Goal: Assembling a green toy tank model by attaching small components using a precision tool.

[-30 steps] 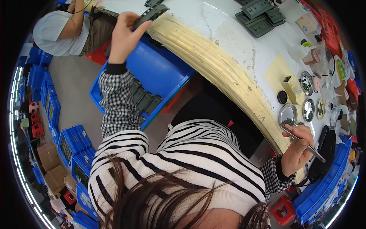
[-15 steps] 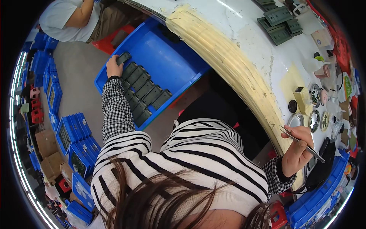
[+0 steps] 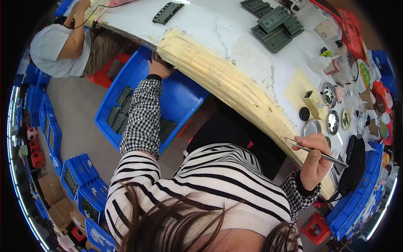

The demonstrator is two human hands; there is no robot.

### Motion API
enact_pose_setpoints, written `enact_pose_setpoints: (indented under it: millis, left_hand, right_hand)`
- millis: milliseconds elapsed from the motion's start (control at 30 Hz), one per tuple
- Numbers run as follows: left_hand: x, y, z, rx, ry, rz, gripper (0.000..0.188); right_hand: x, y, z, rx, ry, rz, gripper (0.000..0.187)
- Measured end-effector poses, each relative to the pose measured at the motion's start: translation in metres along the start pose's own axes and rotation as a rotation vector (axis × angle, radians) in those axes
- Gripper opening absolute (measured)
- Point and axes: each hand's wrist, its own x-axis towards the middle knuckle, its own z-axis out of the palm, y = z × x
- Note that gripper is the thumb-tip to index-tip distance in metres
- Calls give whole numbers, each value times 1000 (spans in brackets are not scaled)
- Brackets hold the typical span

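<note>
My left hand [image 3: 159, 68] reaches into the far corner of a large blue plastic bin [image 3: 178, 94], right against the table's edge. Its fingertips are partly hidden there, so whether they grip anything does not show. Dark green ribbed rectangular parts [image 3: 121, 107] lie in rows along the bin's left side, some covered by my sleeve. Above the table's right edge, my right hand [image 3: 314, 161] is closed around thin metal tweezers [image 3: 323, 156], their tip pointing left; I see nothing between the points.
Several similar green parts [image 3: 277, 26] are piled on the white table [image 3: 222, 42], and a single one [image 3: 168, 12] lies farther left. Small round dishes [image 3: 333, 122] stand near my right hand. A person [image 3: 52, 50] sits at the far left. Stacked blue crates [image 3: 79, 172] line the floor.
My left hand has left the parts at the bin's left side and moved right to its far corner by the table. The tweezers remain in my right hand. The view has shifted slightly.
</note>
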Motion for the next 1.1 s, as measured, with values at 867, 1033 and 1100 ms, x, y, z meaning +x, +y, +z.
enact_pose_setpoints:
  millis: [867,1033,1100]
  left_hand:
    - [-130,25,-52,-557,478,-524,65]
    - [-163,30,-125,-692,762,-397,57]
    - [-168,60,-168,-705,797,-223,53]
  right_hand:
    - [-7,5,-19,155,16,51,35]
    - [-4,3,-16,182,-9,11,34]
    - [-4,0,-13,180,-29,-10,34]
